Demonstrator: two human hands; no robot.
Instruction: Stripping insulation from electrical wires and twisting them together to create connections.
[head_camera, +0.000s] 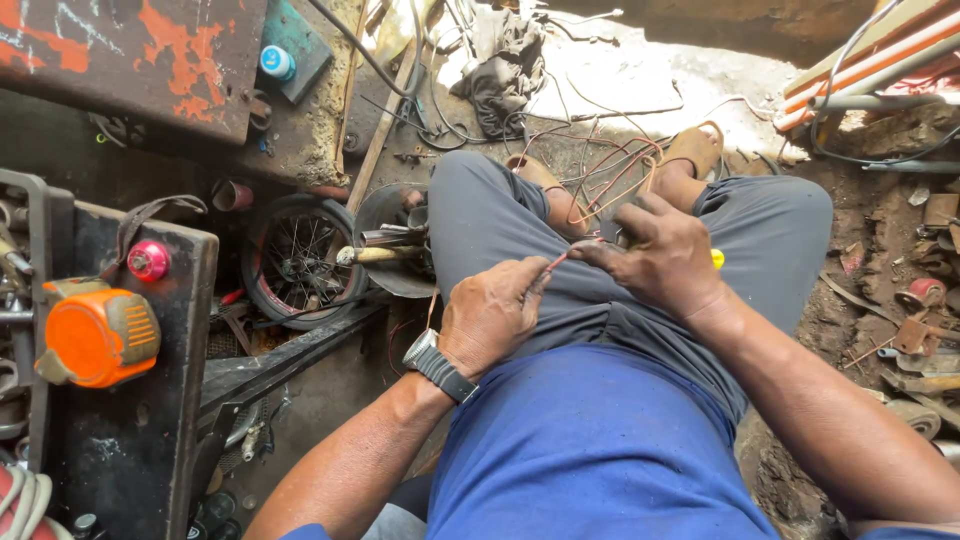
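While both hands pinch the thin reddish copper wire (556, 262) over his lap, left hand (490, 315) and right hand (660, 255) clamped on it, stripping or twisting seems underway, needing a steady pull

I cannot make out where the thin reddish wire (556, 262) ends: it runs between my left hand (490, 315) and my right hand (660, 255), and both fingertips cover its ends. Behind the right hand's grip a yellow piece (717, 259) pokes out; the rest of that tool is hidden by the palm, so I cannot tell its kind. Beyond the grip, the tangle of copper wires (610, 165) blurs into the glare. Far left of the grip, the orange device (97, 335) is partly masked, and coils at the bottom corner are cut off by the edge.
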